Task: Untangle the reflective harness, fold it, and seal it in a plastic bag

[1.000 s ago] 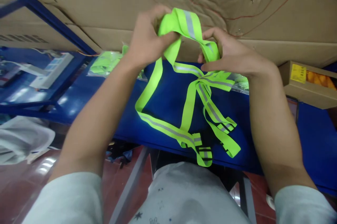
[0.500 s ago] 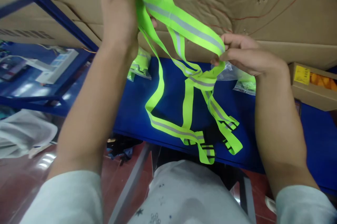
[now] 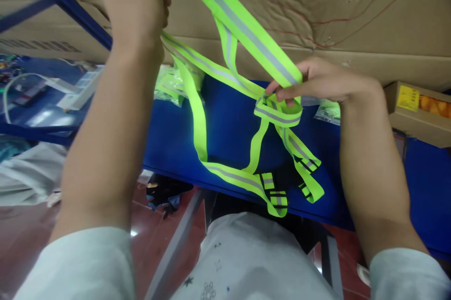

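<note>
A neon yellow-green reflective vest [image 3: 243, 20] made of elastic straps with grey stripes stretches between my two hands. My left hand [image 3: 141, 4] is raised at the upper left, its fingers closed round a strap and partly cut off by the frame's top. Around a looped strap, the thumb and fingers of my right hand [image 3: 313, 81] close at the lower end of the taut band. Below, the loose straps hang to the blue table. Their ends carry black buckles [image 3: 278, 199], with another black buckle [image 3: 308, 164] farther right.
Clear plastic bags with neon straps [image 3: 172, 85] lie behind my left forearm, and another bag [image 3: 329, 112] lies near my right wrist. An open cardboard box [image 3: 423, 110] with orange contents stands right. Cardboard backs the blue table [image 3: 225, 140]; a blue metal frame [image 3: 70, 9] rises left.
My left hand has moved up and left, pulling the vest's band longer and steeper. My right hand stays nearly in place, its fingers now deeper in the loop.
</note>
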The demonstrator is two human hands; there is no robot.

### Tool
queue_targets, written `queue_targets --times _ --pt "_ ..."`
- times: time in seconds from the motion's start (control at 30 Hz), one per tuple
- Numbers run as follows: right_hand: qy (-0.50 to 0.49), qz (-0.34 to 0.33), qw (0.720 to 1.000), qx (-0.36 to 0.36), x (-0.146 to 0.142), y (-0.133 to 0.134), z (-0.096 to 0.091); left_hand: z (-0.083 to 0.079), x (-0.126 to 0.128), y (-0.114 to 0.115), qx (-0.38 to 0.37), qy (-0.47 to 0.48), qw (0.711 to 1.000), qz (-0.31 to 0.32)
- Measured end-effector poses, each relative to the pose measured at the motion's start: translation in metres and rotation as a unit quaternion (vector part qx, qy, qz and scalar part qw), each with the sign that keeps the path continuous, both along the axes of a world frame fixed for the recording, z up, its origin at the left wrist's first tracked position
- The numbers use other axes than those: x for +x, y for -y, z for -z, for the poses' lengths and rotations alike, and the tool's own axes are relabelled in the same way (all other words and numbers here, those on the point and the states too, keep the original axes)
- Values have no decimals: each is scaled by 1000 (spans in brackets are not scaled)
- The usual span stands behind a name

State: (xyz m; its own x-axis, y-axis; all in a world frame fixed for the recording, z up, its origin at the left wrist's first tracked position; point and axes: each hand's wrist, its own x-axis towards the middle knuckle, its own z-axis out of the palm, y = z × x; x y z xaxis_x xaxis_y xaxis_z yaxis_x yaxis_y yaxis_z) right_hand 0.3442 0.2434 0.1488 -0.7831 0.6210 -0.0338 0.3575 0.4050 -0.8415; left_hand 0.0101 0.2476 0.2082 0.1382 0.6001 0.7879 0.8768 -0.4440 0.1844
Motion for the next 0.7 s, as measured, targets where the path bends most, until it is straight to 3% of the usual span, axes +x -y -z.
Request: queue_targets --times 0.07,0.1,0.23,0.37,0.6,0.7 --pt "-4 -30 999 -40 14 -2 -6 4 3 4 -6 152 987 -60" --pt "-14 -27 998 -53 20 -3 -8 6 2 4 -7 182 980 -83" --pt "-167 82 981 -56 36 -4 -11 20 -9 -1 -42 232 963 -127" --pt "-266 125 956 -11 37 -3 -10 39 -12 3 -159 279 940 -112" --pt "-165 200 959 111 37 -14 -9 66 -20 11 -284 315 905 -28" --pt "-24 295 923 246 38 -21 -7 66 -30 7 -319 299 899 -37"
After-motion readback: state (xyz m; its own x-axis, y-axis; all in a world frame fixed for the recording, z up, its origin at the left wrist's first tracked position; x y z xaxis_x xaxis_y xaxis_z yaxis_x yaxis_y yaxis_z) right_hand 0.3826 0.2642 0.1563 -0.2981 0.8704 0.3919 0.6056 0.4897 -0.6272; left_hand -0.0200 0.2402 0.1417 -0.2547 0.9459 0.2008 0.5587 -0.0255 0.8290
